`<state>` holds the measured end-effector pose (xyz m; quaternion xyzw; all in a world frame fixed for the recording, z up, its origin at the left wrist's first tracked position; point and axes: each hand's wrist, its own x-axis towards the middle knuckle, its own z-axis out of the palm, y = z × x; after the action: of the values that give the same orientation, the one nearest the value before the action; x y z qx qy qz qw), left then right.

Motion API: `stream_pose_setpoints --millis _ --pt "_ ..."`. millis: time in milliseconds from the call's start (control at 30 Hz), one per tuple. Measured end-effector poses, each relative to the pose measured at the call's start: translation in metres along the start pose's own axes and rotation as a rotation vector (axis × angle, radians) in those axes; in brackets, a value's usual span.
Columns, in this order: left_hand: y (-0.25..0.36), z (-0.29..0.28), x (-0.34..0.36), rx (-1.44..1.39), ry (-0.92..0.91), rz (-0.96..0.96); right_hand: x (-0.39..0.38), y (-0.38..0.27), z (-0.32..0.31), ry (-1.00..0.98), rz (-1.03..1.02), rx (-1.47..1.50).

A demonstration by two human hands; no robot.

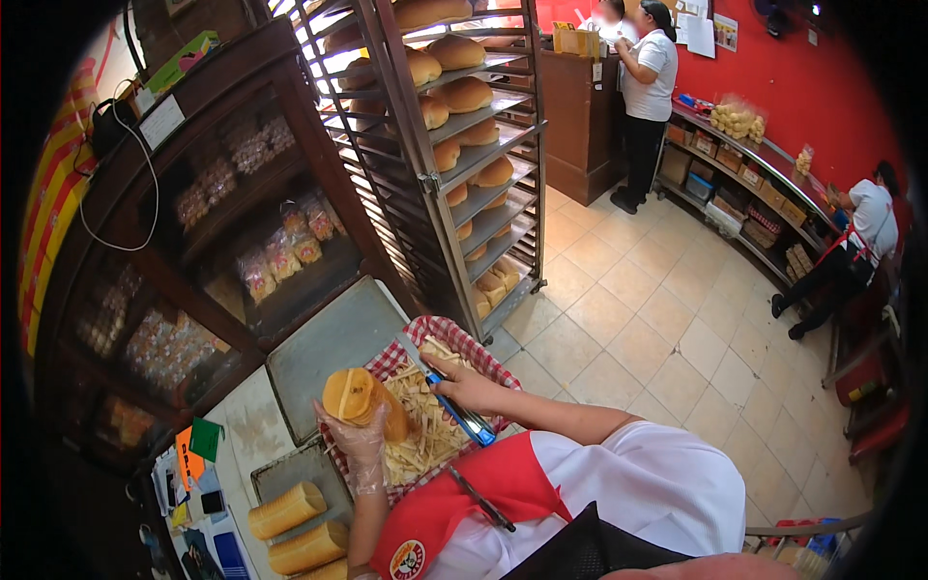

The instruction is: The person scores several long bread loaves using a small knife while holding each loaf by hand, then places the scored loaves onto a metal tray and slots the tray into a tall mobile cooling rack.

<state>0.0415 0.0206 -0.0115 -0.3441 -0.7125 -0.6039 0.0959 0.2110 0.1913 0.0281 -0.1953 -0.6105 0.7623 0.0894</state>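
My left hand [358, 449], in a clear plastic glove, grips an upright loaf [385, 406] with a browned end on top, over a basket lined with red checked cloth [493, 365]. Pale bread trimmings [416, 464] fill much of the basket. My bare right hand [454, 387] is closed on a long knife [466, 422] with a blue handle, its blade angled up just to the right of the loaf. Three long loaves [295, 546] lie on a metal tray [266, 478] at the lower left, and a flat metal tray [324, 338] rests behind the basket.
A rack [435, 184] of bread trays stands ahead, beside a glass-fronted cabinet [164, 242]. Two people [643, 97] stand at a brown counter [570, 126]; another [860, 232] leans over a steel shelf unit [715, 155]. Tiled floor [657, 329] lies to the right.
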Motion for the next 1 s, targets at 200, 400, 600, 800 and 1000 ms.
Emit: stream_pose_setpoints --millis 200,400,600,800,1000 --pt "0.011 -0.004 0.028 -0.006 0.061 -0.057 -0.003 -0.007 0.005 0.041 0.067 0.142" --pt "0.017 0.0 0.021 -0.148 0.115 0.048 0.0 -0.003 0.001 0.037 0.101 0.154" --pt "0.001 0.007 -0.002 0.374 0.048 0.205 -0.003 -0.008 0.006 0.047 0.041 0.085" --pt "0.001 0.017 -0.002 0.381 0.015 0.196 0.017 0.007 -0.002 0.083 -0.029 -0.148" --pt "0.024 0.008 0.0 0.444 -0.017 0.302 0.031 0.015 0.012 0.075 0.016 -0.14"
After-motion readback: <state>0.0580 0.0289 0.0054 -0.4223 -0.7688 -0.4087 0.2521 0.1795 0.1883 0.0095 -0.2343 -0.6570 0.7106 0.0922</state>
